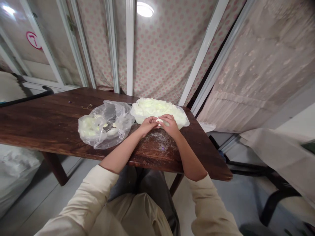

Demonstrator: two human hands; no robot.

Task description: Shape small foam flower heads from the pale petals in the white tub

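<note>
At the far side of a dark wooden table (49, 121), seen from above by the person seated there, both bare hands meet over the wood. Left hand (147, 125) and right hand (171, 127) have their fingers curled in close, fingertips pinched together on a small white piece (160, 121) held between them, just in front of a shallow white container (185, 123). That container is heaped high with a pale white-green heap (157, 107) of similar soft pieces; what they are exactly is hard to tell. Just left of the hands lies a crumpled clear plastic bag (105, 127), mostly slack, with only a few pale pieces inside. Fine white crumbs (159, 139) dust the table below the hands. Judging by the full container and the nearly spent bag, most of the handling looks done, with one piece in hand and a few left in the bag. Cream sleeves (211, 203) are pushed back from the forearms
</note>
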